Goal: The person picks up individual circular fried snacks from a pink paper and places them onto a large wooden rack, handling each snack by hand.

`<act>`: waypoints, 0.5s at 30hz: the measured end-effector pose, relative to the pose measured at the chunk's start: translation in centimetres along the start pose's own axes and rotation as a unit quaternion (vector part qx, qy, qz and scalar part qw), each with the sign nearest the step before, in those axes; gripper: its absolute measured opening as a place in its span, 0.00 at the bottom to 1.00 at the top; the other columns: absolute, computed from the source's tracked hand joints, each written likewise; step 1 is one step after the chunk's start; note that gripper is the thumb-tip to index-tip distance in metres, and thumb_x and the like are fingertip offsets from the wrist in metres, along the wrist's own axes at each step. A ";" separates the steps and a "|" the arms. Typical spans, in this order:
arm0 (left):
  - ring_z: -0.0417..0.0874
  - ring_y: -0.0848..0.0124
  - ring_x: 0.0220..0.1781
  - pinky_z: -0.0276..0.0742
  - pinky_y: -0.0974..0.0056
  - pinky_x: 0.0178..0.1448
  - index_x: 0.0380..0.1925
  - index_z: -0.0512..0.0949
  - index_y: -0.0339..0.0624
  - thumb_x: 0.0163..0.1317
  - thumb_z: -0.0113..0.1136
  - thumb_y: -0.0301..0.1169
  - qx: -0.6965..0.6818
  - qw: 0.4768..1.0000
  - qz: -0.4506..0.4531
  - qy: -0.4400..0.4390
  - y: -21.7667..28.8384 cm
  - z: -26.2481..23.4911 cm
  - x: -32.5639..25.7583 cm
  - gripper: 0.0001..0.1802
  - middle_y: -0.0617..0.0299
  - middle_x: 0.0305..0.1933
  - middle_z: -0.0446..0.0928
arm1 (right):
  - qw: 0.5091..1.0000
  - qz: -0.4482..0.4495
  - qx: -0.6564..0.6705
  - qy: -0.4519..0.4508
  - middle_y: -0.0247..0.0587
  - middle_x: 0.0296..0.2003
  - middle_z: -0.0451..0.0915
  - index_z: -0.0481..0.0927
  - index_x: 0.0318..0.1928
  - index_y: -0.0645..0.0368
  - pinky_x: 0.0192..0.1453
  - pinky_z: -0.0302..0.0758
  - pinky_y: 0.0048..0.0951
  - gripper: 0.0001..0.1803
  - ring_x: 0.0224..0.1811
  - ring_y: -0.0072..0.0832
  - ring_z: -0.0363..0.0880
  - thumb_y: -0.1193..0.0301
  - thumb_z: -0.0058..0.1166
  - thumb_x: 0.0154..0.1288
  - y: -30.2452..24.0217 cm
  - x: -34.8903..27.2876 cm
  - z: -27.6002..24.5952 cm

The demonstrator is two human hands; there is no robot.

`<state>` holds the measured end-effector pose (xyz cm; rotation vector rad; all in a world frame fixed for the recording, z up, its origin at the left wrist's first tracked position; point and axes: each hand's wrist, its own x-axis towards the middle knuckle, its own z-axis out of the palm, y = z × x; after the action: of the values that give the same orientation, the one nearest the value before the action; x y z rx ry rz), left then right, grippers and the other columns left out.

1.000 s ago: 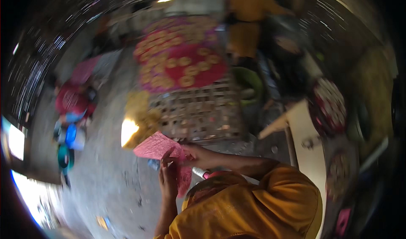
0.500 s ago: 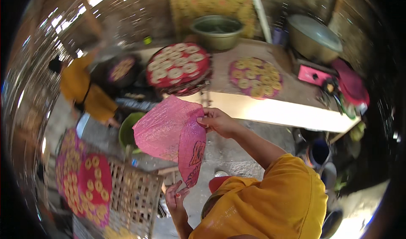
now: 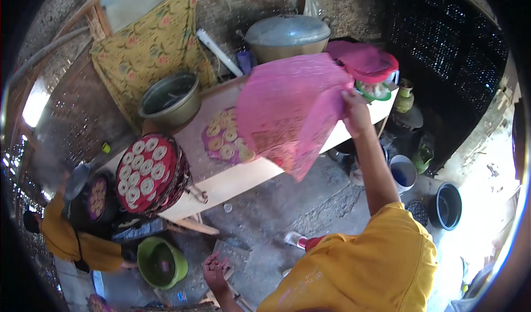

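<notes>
My right hand (image 3: 357, 111) is closed on the edge of a thin pink plastic sheet (image 3: 293, 105), raised over the long table (image 3: 243, 182). The sheet hangs down to the left, printed near its lower part, and covers some of a purple sheet of ring-shaped dough pieces (image 3: 225, 138). Low in the view, my left hand (image 3: 215, 269) is apart from the sheet, with nothing in it and its fingers loosely spread. A pink round stack (image 3: 371, 63) sits at the table's right end, beyond my right hand.
A red round tray of pale rings (image 3: 145, 174) stands at the table's left end. Behind are an olive basin (image 3: 171, 99) and a large lidded pot (image 3: 287, 38). A green tub (image 3: 162, 262) stands on the floor near another person (image 3: 80, 240). Buckets (image 3: 402, 171) stand at right.
My view and body have turned right. The pink sheet has moved with my right hand toward the table's right end. My left hand, near the sheet's lower tip before, is now away from it.
</notes>
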<state>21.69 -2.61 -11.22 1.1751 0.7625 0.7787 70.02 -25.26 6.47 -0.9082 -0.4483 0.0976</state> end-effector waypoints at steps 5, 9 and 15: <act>0.79 0.69 0.44 0.75 0.68 0.46 0.50 0.68 0.40 0.60 0.58 0.29 -0.005 1.000 0.010 0.026 -0.5 4.9 2.3 0.18 0.57 0.53 0.73 | 0.977 -0.098 0.081 0.170 0.39 0.48 0.76 0.73 0.52 0.61 0.62 0.67 0.32 0.14 0.52 0.30 0.74 0.78 0.43 0.66 -8.7 7.4 -9.9; 0.78 0.69 0.43 0.75 0.70 0.44 0.49 0.68 0.39 0.62 0.56 0.25 -0.027 0.998 0.043 0.036 -3.0 9.3 3.6 0.15 0.55 0.53 0.73 | 0.935 -0.133 0.103 0.314 0.42 0.53 0.73 0.71 0.54 0.61 0.64 0.67 0.35 0.14 0.56 0.32 0.72 0.75 0.41 0.70 -11.4 16.8 -19.1; 0.78 0.72 0.40 0.76 0.70 0.43 0.52 0.68 0.44 0.62 0.59 0.30 -0.025 0.997 0.028 0.066 -9.1 18.9 5.7 0.19 0.60 0.47 0.75 | 0.913 -0.207 0.163 0.312 0.48 0.56 0.71 0.69 0.59 0.67 0.63 0.68 0.33 0.21 0.58 0.37 0.70 0.70 0.43 0.69 -13.4 34.1 -37.0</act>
<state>41.73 -8.97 -16.68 1.1123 0.8166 0.9240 114.77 -51.72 8.68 -0.4581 -0.0113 -0.4877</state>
